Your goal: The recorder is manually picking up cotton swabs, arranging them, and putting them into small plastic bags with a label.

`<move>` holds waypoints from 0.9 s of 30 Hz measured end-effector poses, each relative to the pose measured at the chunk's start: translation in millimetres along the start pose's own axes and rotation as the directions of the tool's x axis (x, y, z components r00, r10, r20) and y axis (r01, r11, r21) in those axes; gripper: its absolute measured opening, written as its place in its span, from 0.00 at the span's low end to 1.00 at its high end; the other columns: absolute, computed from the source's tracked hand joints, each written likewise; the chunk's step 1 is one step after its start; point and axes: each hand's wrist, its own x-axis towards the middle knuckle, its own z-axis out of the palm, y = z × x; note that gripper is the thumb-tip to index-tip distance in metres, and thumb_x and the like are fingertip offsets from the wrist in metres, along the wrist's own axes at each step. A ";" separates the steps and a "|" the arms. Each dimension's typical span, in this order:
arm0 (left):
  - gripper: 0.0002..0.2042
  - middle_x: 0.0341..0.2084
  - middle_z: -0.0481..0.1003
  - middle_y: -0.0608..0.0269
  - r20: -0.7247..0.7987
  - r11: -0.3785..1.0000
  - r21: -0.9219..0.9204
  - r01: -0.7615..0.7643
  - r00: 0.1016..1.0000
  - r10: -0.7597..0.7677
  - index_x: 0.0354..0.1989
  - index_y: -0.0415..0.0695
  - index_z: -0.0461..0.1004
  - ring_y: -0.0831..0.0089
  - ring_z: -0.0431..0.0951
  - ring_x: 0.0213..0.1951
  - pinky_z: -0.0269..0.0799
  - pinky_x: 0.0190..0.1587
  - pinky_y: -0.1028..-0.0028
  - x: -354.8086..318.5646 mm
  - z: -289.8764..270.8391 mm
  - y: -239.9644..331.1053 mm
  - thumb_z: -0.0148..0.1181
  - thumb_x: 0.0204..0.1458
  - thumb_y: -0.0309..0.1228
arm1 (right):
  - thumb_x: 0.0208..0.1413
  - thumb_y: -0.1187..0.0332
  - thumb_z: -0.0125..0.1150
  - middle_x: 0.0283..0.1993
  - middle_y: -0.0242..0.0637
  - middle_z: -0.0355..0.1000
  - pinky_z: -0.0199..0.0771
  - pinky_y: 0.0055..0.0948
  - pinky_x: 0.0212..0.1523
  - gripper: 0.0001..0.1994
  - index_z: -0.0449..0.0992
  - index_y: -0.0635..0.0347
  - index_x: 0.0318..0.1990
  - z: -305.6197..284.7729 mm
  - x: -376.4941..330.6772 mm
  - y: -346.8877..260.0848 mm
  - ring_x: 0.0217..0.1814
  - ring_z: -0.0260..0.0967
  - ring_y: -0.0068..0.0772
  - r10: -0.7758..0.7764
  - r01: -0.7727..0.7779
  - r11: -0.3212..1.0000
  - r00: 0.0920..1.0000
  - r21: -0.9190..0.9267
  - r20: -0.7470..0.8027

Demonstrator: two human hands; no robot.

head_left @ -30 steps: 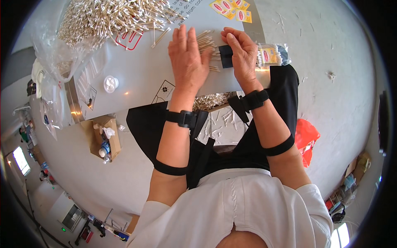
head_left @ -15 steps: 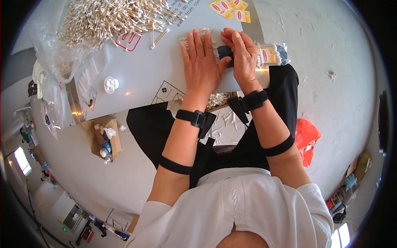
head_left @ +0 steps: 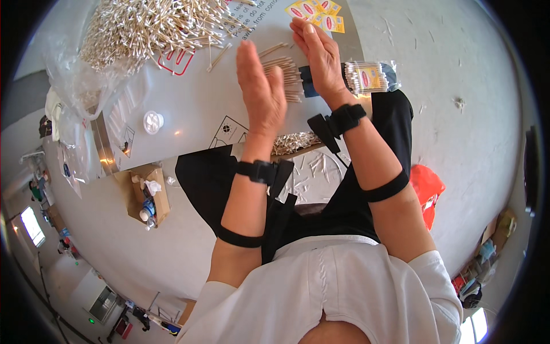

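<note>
A row of cotton swabs lies side by side on the grey tabletop, between my hands. On their left, my left hand stands on edge, its fingers straight and held together, its thumb apart. To the right and slightly farther off, my right hand is also on edge with outstretched fingers. Neither hand holds anything. A dark blue piece lies at the right end of the swabs, partly hidden by my right hand. Beyond it, a clear packet of cotton swabs with a yellow label rests at the table's right edge.
A large heap of loose swabs covers the far left, beside a clear plastic bag. Several yellow cards lie at the far right. A small white round container stands near the front left. Below is a cardboard box.
My hands have moved apart: the left went left and turned from palm-down onto its edge, the right went left and away from me. The row of swabs is now uncovered.
</note>
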 end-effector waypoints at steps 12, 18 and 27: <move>0.16 0.49 0.70 0.56 -0.068 0.954 -0.288 0.077 0.993 -0.101 0.54 0.39 0.68 0.64 0.69 0.52 0.62 0.57 0.67 22.4 -5.6 -29.2 0.48 0.56 0.22 | 0.57 0.67 0.56 0.34 0.40 0.72 0.72 0.24 0.39 0.10 0.76 0.65 0.40 2.8 -12.5 -0.2 0.35 0.73 0.30 -0.239 0.152 0.774 0.969 -0.615 -0.061; 0.20 0.48 0.70 0.56 -0.087 0.993 -0.080 0.089 0.992 -0.096 0.52 0.40 0.69 0.63 0.67 0.53 0.62 0.57 0.66 6.9 -14.6 -27.6 0.48 0.48 0.16 | 0.47 0.68 0.60 0.31 0.38 0.71 0.72 0.36 0.33 0.05 0.77 0.58 0.30 3.8 5.8 -5.9 0.33 0.71 0.43 -0.167 0.251 0.409 0.966 -0.877 0.198; 0.16 0.48 0.73 0.58 -0.161 0.826 -0.497 0.267 0.906 -0.390 0.51 0.36 0.70 0.71 0.71 0.48 0.62 0.57 0.72 -4.9 -16.9 -40.9 0.49 0.52 0.19 | 0.46 0.68 0.59 0.30 0.37 0.70 0.71 0.35 0.35 0.05 0.73 0.59 0.28 -4.6 24.7 -11.5 0.33 0.71 0.43 -0.057 0.452 0.301 0.887 -0.840 0.458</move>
